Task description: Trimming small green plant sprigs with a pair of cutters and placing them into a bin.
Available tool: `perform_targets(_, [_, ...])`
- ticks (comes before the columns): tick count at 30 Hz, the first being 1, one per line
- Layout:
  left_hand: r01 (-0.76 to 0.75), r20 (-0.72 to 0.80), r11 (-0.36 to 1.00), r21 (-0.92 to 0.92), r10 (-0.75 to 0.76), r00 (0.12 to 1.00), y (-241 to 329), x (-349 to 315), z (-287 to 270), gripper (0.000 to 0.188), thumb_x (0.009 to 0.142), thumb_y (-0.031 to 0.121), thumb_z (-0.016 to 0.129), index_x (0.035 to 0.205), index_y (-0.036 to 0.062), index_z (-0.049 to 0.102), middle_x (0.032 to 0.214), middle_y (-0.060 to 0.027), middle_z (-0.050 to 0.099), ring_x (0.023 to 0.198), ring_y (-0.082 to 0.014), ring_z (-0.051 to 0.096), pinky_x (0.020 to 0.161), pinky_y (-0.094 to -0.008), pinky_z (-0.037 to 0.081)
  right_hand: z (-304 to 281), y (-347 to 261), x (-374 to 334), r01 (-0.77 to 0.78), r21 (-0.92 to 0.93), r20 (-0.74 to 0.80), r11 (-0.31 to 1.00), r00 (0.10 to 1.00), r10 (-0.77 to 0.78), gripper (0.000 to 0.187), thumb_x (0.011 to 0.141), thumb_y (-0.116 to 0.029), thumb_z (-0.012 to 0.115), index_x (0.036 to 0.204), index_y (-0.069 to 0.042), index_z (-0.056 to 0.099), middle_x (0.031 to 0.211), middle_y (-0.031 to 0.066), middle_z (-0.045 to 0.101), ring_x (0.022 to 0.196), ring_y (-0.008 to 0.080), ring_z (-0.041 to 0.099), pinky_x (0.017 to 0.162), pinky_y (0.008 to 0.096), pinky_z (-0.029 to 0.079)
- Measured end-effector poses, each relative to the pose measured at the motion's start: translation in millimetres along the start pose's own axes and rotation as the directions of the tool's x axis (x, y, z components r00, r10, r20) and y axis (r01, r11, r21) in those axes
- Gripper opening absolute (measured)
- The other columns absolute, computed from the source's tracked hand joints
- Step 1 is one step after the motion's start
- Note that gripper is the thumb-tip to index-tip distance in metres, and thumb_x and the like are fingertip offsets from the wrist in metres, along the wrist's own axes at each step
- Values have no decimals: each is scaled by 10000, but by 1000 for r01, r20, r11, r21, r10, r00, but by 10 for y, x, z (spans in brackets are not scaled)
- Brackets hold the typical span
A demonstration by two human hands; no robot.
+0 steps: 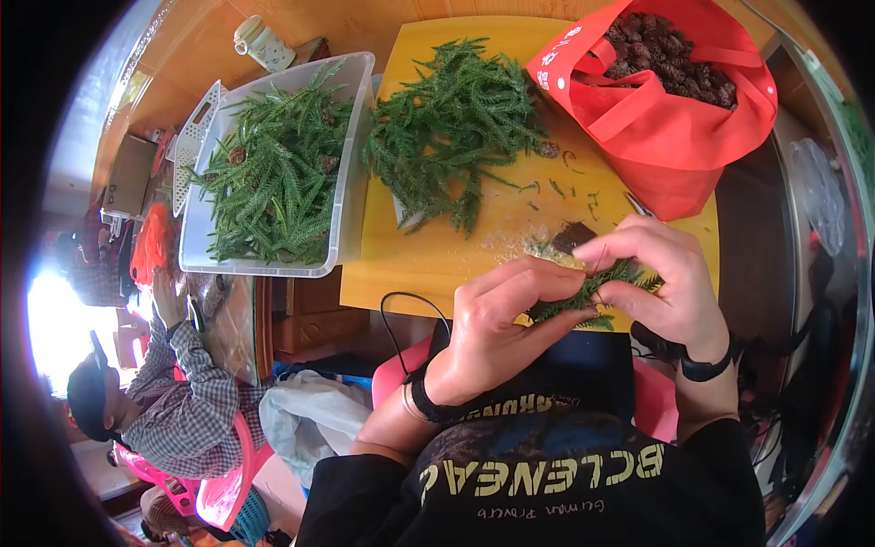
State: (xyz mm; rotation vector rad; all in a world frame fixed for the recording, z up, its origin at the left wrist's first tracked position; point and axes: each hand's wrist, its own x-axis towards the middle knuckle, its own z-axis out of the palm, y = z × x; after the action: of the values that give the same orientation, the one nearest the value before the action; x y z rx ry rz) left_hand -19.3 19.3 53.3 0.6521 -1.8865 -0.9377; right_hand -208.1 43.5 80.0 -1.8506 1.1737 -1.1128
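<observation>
Close to the table's near edge, both my hands are closed on a small green pine sprig (583,301). My left hand (506,314) pinches it from the left, fingertips bent over its top. From the other side my right hand (670,278) grips it between thumb and forefinger. A thin dark strand seems to stick up between the fingertips. Just beyond the fingers lie a dark brown piece (574,237) and some pale yellowish crumbs (538,246). Farther off, a loose heap of green pine sprigs (456,118) covers the left part of the yellow table (437,273).
A clear plastic bin (351,219) full of sprigs and a few cones stands at left. At far right sits a red bag (656,137) of pine cones (670,55). A patterned cup (264,44) stands behind the bin. Another person (191,392) sits at left.
</observation>
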Motion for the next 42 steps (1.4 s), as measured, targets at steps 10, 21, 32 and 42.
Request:
perform_targets(10, [-80, 2, 995, 61, 80, 997, 57, 26, -21, 277, 603, -5, 791, 822, 9, 623, 850, -121, 654, 753, -228, 657, 647, -290, 525, 40, 28, -23, 91, 52, -36, 994, 995, -90, 169, 714, -44, 680, 847, -30, 577, 802, 84, 595, 724, 193, 556, 662, 272, 415])
perform_targets(21, [-121, -43, 982, 145, 128, 991, 65, 39, 7, 281, 593, -7, 787, 821, -2, 624, 824, -127, 649, 742, -232, 654, 641, -289, 523, 191, 38, -54, 183, -90, -232, 979, 952, -199, 193, 669, 24, 711, 796, -41, 581, 755, 77, 579, 664, 204, 582, 581, 266, 450])
perform_targets(32, [-52, -47, 987, 150, 59, 997, 51, 5, 23, 263, 616, -3, 778, 830, 2, 626, 841, -112, 656, 718, -207, 647, 621, -273, 517, 219, 5, -73, 283, -513, -234, 810, 862, -449, 202, 624, 36, 731, 729, -39, 576, 871, 96, 575, 748, 250, 619, 633, 308, 492])
perform_targets(42, [-259, -6, 854, 451, 293, 956, -33, -49, 181, 229, 636, -26, 746, 821, -2, 612, 833, -121, 642, 677, -248, 626, 600, -293, 521, 271, 34, -112, -17, -135, -317, 991, 948, -27, 194, 664, 80, 635, 674, -26, 474, 837, 104, 529, 844, 233, 564, 775, 317, 444])
